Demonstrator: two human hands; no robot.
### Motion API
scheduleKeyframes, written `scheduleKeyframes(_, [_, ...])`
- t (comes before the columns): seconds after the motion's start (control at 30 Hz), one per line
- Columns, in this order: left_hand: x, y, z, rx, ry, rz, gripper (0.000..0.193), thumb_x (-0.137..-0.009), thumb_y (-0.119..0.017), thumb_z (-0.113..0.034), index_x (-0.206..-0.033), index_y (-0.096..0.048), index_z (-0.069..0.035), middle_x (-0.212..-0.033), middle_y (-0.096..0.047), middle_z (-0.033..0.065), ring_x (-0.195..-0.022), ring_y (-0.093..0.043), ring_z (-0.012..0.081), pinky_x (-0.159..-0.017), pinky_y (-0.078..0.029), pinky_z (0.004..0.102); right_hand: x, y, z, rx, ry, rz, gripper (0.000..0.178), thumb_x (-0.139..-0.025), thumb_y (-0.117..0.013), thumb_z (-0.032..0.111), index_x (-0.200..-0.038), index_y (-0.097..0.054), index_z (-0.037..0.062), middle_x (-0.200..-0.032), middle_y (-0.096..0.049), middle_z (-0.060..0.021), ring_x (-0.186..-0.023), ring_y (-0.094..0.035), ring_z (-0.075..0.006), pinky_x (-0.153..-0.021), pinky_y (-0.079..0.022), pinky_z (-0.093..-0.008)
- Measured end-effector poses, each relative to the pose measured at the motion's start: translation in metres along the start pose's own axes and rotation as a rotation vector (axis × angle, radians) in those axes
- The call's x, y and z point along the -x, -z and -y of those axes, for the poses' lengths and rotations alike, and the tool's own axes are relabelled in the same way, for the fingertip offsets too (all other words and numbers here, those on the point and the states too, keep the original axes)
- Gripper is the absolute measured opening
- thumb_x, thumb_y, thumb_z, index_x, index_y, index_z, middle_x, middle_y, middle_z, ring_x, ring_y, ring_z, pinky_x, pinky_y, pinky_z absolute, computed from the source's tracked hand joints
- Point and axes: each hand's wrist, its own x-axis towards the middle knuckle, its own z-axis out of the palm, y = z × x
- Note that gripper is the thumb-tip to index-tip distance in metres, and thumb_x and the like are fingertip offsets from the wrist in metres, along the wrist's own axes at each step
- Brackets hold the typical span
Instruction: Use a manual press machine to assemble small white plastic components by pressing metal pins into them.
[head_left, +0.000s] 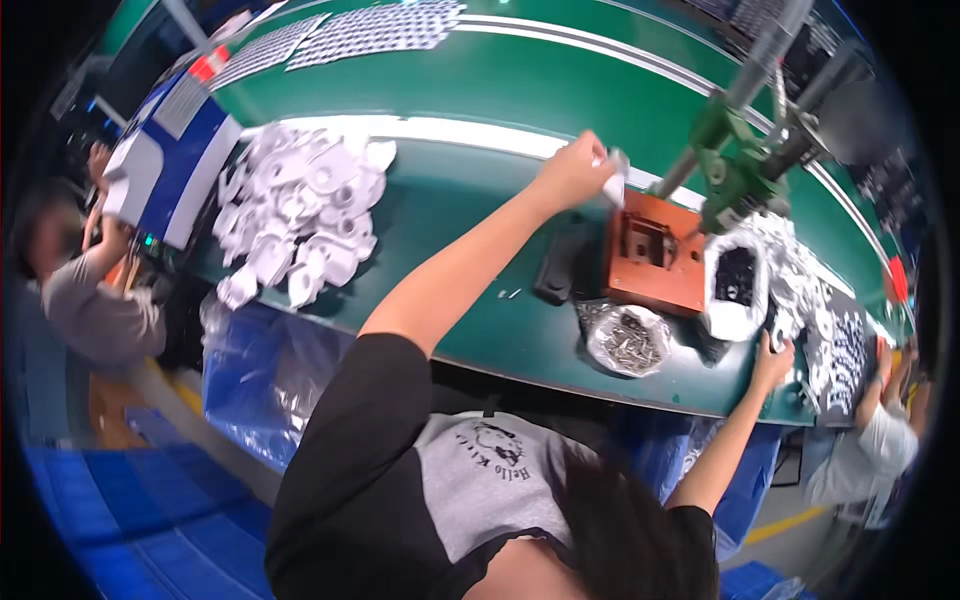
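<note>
My left hand [575, 174] is raised beside the orange press base [655, 285], its fingers closed on a small white plastic part [614, 184] that is smeared by motion. At the right, my right hand [772, 364] is closed on another white plastic piece [779, 336] with a dark spot, next to a heap of white parts [800, 275]. Between the two hands stand a white tub of black pieces [735, 315] and a round white bowl of small metal pins [603, 345]. The green press head [728, 165] rises above the orange base.
A large pile of white plastic parts [300, 205] lies on the green table at the left, beside a blue and white box [170, 150]. A dark block [556, 268] adjoins the press base. Co-workers sit at both sides. A blue bin [265, 365] stands below the table edge.
</note>
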Motion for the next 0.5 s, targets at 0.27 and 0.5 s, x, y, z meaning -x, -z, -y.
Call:
scheduleKeyframes(0.27, [0.031,0.061,0.056,0.078,-0.009,-0.034,0.069,-0.081,-0.066,-0.029,-0.139,-0.031,-0.015,-0.130,-0.047,0.0276,-0.118,-0.050,0.0392,-0.097,-0.040,0.0400,-0.001,-0.017,-0.006,-0.206,0.016,0.005,0.049,-0.080,-0.065,0.046,-0.103,-0.057,0.0034,-0.108,-0.058,-0.0172,-0.101,-0.054,-0.0350,-0.083,-0.042,-0.0455])
scheduleKeyframes(0.5, [0.116,0.250,0.159,-1.325,0.314,-0.727,0.060,-0.075,-0.067,-0.044,-0.118,-0.058,-0.004,-0.116,-0.056,0.0225,-0.115,-0.047,0.0405,-0.102,-0.032,0.0451,-0.008,-0.024,-0.021,-0.520,-0.099,-0.298,0.048,-0.086,-0.062,0.042,-0.097,-0.055,-0.0041,-0.093,-0.061,-0.0181,-0.085,-0.059,-0.0299,-0.075,-0.046,-0.0379])
